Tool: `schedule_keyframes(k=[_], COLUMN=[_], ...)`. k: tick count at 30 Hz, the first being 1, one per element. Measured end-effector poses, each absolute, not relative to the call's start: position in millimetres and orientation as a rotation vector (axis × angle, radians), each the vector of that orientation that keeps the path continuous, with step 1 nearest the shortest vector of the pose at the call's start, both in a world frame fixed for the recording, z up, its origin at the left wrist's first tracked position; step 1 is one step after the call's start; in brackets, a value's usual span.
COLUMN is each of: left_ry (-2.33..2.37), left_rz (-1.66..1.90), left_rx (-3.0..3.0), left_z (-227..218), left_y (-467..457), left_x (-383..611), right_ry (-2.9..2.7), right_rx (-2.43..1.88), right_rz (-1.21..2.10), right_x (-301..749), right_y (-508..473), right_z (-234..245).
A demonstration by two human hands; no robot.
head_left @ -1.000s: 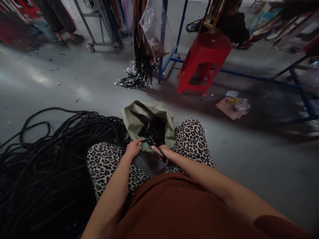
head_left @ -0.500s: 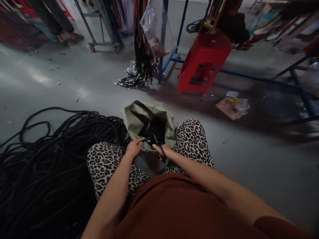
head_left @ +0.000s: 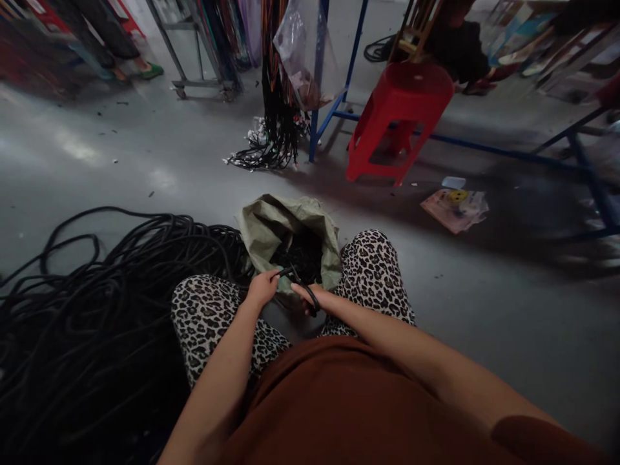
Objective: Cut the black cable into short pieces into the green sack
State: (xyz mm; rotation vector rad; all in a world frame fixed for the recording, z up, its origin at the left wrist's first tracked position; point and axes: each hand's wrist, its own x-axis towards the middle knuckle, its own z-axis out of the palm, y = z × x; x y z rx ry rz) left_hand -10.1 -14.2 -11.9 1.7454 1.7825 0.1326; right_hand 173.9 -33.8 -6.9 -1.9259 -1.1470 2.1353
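Between my knees stands an open woven sack (head_left: 256, 226) with dark pieces (head_left: 303, 248) lying inside. My left hand (head_left: 263, 289) is closed on a black cord (head_left: 285, 272), whose short end sticks out over the near rim of the sack. In my right hand (head_left: 305, 296) is a pair of scissors (head_left: 312, 301) with black handles. Their blades point up and left, close to the cord's end; whether they touch it I cannot tell. A big heap of black cord (head_left: 121, 278) covers the floor on my left, reaching to the sack.
A red plastic stool (head_left: 402, 116) stands ahead, beside a blue metal frame (head_left: 314, 135). Black cords with white tips (head_left: 276, 145) hang down to the floor there. Printed plastic packaging (head_left: 453, 210) lies to the right. Farther back are a wheeled rack (head_left: 201, 84) and other people's legs (head_left: 113, 39).
My right hand has moved slightly left with the scissors, bringing the blades nearer the cord. My left hand still holds the cord and has shifted a little to the right.
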Motion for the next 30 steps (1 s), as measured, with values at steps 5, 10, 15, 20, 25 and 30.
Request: schedule_keyframes(k=[5, 10, 15, 20, 25, 30], left_ry=[1.758, 1.751, 1.692, 1.666, 1.650, 1.651], left_rz=[0.113, 0.076, 0.093, 0.143, 0.168, 0.206], left_rx=[1.728, 1.702, 1.727, 1.708, 1.642, 1.623], left_z=[-13, -13, -17, -21, -17, -16], left_y=[-15, -14, -15, -15, -13, -12], left_x=[-10, -10, -13, -15, -13, -12], right_ry=[-1.173, -1.253, -1.407, -1.400, -1.240, -1.073], right_rx=[-1.947, -1.976, -1.967, -1.964, -1.970, -1.963], right_rz=[2.135, 2.120, 2.057, 2.056, 2.106, 2.163], right_x=[173, 173, 175, 174, 172, 172], right_y=[-33, -31, -29, -30, -31, -31], right_z=[-9, -11, -14, -21, -19, -8])
